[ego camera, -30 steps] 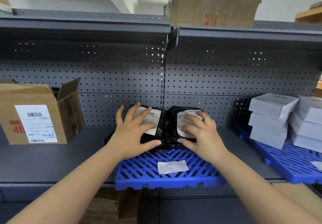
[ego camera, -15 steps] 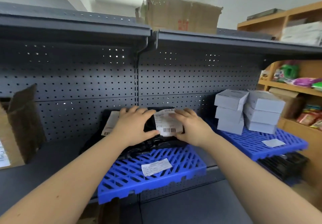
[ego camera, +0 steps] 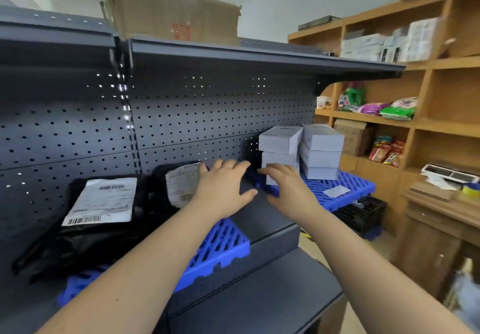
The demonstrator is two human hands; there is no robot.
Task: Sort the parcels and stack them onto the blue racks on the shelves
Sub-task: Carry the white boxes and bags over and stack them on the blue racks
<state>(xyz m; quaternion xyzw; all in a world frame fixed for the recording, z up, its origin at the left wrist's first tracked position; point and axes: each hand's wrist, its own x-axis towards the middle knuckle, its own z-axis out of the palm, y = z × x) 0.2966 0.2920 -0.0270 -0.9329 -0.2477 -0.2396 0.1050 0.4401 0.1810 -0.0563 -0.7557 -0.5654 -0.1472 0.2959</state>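
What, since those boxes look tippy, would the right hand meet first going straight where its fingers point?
Likely the foot of the nearer white box stack on the blue rack; the right hand overlaps it, but depth is unclear.

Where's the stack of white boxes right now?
Head view, right of centre: the white boxes sit on the right-hand blue rack, just behind the right hand.

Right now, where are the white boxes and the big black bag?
white boxes point(ego camera: 278, 144), head view, side of the top left box.
big black bag point(ego camera: 85, 242), head view, plastic below its label.
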